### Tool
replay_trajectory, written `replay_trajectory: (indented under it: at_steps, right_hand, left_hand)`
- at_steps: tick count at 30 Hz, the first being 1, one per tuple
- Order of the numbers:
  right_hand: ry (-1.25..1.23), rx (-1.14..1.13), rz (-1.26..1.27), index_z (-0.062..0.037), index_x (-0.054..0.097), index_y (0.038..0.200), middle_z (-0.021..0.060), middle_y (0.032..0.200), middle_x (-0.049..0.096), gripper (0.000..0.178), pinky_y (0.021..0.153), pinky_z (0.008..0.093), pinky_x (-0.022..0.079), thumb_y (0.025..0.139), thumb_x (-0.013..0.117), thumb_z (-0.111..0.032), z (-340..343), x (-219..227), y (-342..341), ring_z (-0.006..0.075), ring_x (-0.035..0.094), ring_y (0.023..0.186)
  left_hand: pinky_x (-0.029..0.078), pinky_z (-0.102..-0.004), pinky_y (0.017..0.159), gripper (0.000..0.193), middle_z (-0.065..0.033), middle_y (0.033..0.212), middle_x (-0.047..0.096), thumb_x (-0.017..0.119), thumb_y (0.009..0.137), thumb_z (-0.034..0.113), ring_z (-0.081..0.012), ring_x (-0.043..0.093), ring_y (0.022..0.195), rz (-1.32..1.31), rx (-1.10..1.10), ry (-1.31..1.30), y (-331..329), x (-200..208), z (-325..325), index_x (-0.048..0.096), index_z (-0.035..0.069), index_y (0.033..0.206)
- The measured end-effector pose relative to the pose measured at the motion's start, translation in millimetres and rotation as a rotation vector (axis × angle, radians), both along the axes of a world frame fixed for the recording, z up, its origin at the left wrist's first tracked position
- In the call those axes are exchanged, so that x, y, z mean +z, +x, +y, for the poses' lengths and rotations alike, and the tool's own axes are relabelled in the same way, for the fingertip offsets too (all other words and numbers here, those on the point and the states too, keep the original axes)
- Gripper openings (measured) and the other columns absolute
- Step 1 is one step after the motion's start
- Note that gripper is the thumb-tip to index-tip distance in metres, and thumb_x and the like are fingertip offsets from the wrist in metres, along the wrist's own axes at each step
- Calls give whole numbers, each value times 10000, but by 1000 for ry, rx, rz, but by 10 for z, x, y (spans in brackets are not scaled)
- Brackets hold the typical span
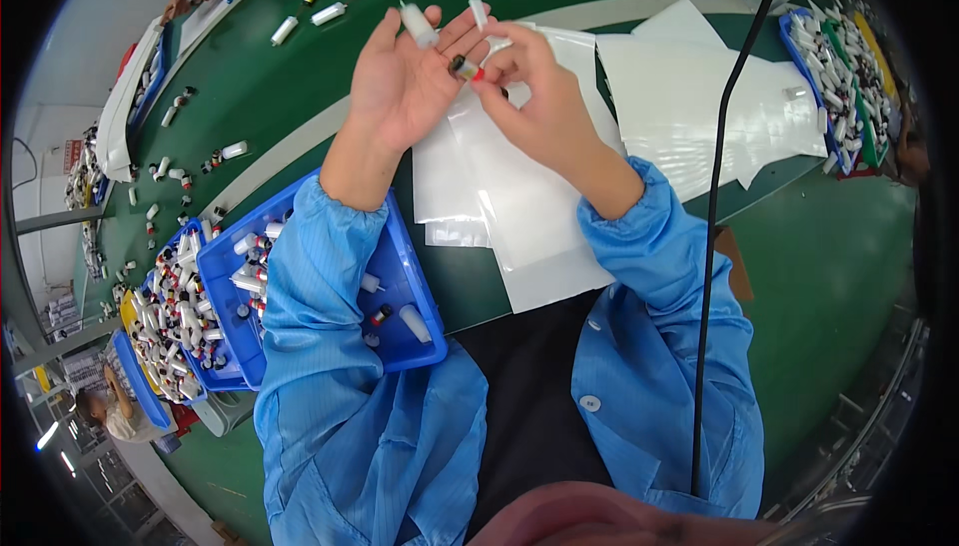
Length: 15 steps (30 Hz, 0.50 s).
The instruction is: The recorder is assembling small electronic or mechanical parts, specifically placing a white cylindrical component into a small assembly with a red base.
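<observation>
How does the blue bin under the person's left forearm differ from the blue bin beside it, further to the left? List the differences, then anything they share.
The blue bin under the left forearm is nearly bare, with only a few small white tubes showing; the blue bin further left is heaped with tubes. The near bin is partly covered by the blue sleeve; the far bin lies uncovered. Both are shallow blue plastic trays at the edge of the green table.
</observation>
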State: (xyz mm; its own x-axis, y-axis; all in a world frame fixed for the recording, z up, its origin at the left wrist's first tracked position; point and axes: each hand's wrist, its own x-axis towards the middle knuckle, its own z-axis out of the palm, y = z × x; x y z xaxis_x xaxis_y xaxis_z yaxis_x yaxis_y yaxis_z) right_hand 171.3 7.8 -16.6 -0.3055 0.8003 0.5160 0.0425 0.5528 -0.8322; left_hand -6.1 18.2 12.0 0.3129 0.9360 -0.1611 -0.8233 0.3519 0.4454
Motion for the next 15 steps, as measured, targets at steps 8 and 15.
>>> replay_trajectory:
  at_steps: [8, 15]
  right_hand:
    - [-648, 203, 547, -34, 343, 1367, 64, 979, 652, 538, 813, 297, 507, 915, 631, 11, 107, 5, 135, 168, 674, 885]
    - [-481, 169, 549, -37, 365, 1349, 60, 1046, 578, 491, 820, 304, 518, 927, 611, 13, 94, -27, 115, 177, 666, 915]
  left_hand:
    - [442, -368, 1058, 440, -212, 1335, 574, 476, 983, 168, -251, 569, 1201, 453, -12, 250, 160, 98, -126, 453, -20, 1380]
    - [525, -316, 976, 425, -184, 1233, 657, 598, 958, 20, -210, 647, 1117, 665, 128, 384, 198, 9, -101, 481, -37, 1363]
